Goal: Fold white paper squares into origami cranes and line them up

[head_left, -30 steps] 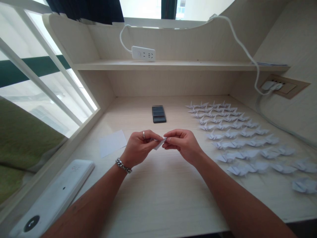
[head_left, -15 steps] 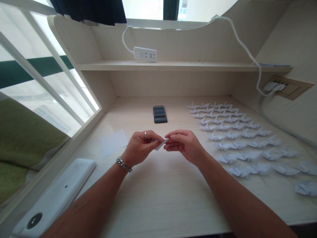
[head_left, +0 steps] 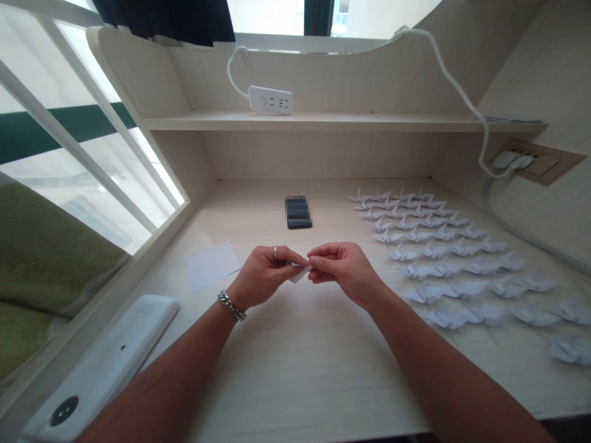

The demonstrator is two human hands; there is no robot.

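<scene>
A small folded piece of white paper (head_left: 299,275) is held above the middle of the desk, largely covered by fingers. My left hand (head_left: 268,274), with a ring and a chain bracelet, pinches its left part between thumb and forefinger. My right hand (head_left: 344,267) pinches the paper's right end with thumb and fingertips. The two hands nearly meet there. Flat white paper sheets (head_left: 213,266) lie just left of my left hand. Rows of folded paper cranes (head_left: 434,249) stand to the right of my right hand.
A dark phone (head_left: 298,213) lies beyond my hands, partly pixelated. At the left edge rests a long white device (head_left: 106,363). A power strip (head_left: 271,100) sits on the shelf (head_left: 332,123) above. A white cable (head_left: 450,74) runs down to the wall socket (head_left: 542,162).
My right thumb and fingers have closed in on the paper's right end, and its upper tip is now covered. My left hand has shifted slightly right. Everything else stays put.
</scene>
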